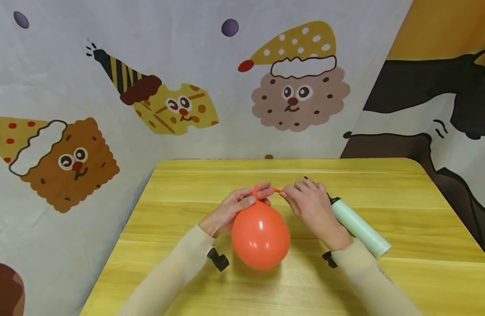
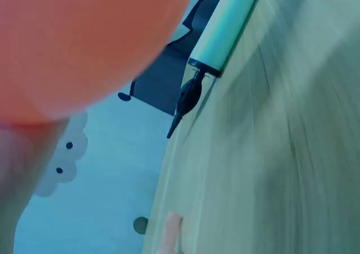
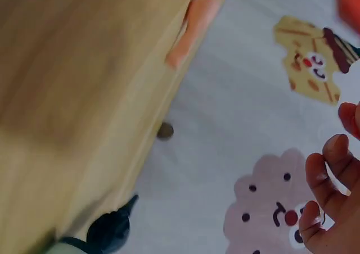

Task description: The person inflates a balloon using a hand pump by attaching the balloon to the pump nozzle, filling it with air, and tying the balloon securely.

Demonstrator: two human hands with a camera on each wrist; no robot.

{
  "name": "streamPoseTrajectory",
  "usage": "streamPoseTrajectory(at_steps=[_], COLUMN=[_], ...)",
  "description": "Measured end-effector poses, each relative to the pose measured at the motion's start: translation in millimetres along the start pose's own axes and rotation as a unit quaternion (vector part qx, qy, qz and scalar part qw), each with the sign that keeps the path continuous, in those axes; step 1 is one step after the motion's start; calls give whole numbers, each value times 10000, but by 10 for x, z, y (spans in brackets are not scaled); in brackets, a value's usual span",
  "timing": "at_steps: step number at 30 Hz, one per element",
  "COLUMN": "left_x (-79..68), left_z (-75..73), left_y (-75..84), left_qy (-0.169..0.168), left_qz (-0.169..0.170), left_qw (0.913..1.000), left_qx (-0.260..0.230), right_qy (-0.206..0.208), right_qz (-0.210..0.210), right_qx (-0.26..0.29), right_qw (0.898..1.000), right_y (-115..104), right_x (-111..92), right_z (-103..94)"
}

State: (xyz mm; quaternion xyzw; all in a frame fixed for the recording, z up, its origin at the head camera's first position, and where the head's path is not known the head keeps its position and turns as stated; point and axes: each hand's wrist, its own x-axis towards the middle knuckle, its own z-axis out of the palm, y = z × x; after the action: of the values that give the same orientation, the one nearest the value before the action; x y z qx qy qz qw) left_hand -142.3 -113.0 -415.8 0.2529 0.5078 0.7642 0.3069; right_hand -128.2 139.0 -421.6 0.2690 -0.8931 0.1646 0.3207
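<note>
Head view, left hand (image 1: pixel 228 208) pinching one red balloon (image 1: pixel 260 239) by its neck (image 1: pixel 255 192), right hand (image 1: pixel 314 213) pinching its tip (image 1: pixel 277 190), one green pump (image 1: pixel 361 226) on one tabletop (image 1: pixel 408 197).

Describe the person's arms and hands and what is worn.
Both sleeves are long and pale cream; the right one carries small dark markings. The left hand and right hand wear no gloves. A small black device sits at each wrist.
</note>
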Motion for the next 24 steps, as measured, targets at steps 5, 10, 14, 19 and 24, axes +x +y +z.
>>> streamPoseTrajectory(at_steps=[5,10,14,19,24], left_x=[33,82,101,114,107], left_z=[-20,-31,4,78,145], left_y=[-31,-53,-48,-31,-57], left_qy=[925,1459,1627,1507,1225], left_qz=[-46,-159,-271,-73,819], left_qw=[9954,9847,9705,9311,8060], left_qx=[253,940,1757,3322,5733], right_qy=[-408,-793,-669,-251,88], right_qz=[-159,-477,-865,-988,-807], right_qx=[294,-60,-281,-169,68], right_qw=[9986,9957,9936,9946,9967], right_y=[-131,-218,-274,-340,-399], right_x=[-113,-155,-152,-106,-74], right_z=[1,-47,-76,-110,-109])
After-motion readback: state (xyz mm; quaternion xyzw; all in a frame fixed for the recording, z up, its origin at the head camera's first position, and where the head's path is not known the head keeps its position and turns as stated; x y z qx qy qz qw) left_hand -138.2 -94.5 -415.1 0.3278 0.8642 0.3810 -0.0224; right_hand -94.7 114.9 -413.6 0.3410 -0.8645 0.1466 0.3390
